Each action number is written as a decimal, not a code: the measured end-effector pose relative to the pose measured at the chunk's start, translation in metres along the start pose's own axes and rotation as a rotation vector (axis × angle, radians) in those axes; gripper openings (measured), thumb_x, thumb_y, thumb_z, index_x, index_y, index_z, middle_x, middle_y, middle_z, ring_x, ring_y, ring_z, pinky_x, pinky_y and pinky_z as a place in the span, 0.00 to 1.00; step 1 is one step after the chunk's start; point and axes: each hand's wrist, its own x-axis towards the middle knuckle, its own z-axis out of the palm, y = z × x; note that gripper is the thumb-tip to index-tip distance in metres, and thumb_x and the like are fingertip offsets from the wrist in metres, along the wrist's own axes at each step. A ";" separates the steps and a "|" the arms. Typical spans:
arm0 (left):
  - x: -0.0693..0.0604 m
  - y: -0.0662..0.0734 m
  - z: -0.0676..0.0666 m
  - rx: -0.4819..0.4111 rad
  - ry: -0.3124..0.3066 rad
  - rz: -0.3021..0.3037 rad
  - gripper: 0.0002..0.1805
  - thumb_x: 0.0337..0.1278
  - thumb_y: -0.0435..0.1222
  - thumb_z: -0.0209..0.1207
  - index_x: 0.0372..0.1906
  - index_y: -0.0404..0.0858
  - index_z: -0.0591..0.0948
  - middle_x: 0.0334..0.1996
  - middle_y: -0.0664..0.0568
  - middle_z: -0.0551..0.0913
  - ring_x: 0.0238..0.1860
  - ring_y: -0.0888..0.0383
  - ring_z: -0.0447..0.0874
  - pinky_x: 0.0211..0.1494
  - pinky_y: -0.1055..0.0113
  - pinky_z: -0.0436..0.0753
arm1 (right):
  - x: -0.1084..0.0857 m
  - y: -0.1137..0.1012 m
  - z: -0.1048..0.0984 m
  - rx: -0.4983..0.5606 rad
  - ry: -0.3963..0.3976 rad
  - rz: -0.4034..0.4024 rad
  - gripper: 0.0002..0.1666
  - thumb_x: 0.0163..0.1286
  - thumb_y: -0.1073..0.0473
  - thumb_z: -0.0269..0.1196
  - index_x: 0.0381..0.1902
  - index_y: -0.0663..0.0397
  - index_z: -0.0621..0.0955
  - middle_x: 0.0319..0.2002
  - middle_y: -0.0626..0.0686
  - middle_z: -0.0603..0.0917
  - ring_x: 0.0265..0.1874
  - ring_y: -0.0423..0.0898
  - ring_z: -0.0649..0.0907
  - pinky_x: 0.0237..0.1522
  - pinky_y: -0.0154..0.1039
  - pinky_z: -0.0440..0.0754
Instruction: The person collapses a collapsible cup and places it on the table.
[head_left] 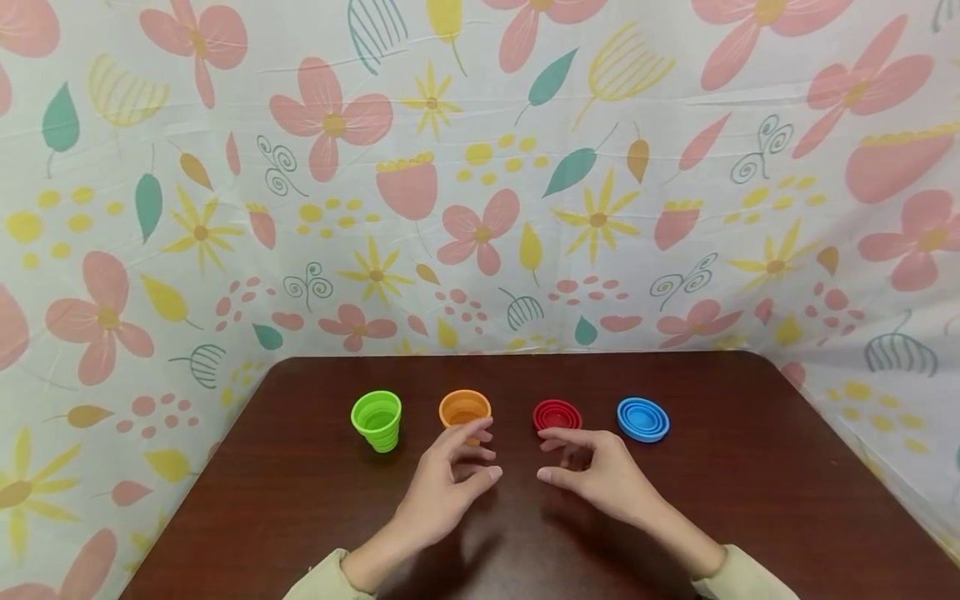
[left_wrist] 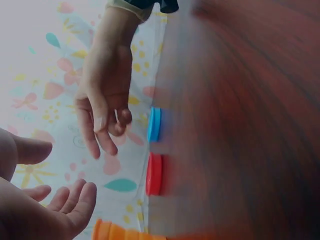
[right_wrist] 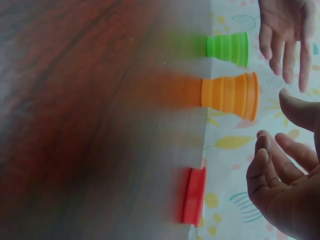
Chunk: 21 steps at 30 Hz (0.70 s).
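Four collapsible cups would be several in a row: a green collapsible cup [head_left: 377,417] and an orange collapsible cup [head_left: 465,407] stand extended, while a red collapsible cup [head_left: 557,415] and a blue collapsible cup [head_left: 642,419] lie folded flat. My left hand [head_left: 442,487] hovers in front of the orange cup, hiding its lower part in the head view, fingers loosely bent and holding nothing. Facing it, my right hand [head_left: 600,475] hangs in the air before the red cup, also with nothing in its fingers. A gap separates the two hands.
The dark brown table [head_left: 300,517] carries the row of cups toward its far side. Behind it hangs a white cloth [head_left: 480,317] with printed flowers and leaves, which also runs along both sides.
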 end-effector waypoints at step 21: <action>0.016 -0.046 -0.048 0.289 0.176 0.019 0.35 0.65 0.32 0.71 0.75 0.38 0.74 0.63 0.41 0.73 0.56 0.44 0.84 0.52 0.51 0.88 | 0.052 0.004 0.029 0.058 -0.081 0.006 0.35 0.60 0.56 0.81 0.65 0.54 0.83 0.49 0.56 0.89 0.37 0.46 0.88 0.36 0.40 0.89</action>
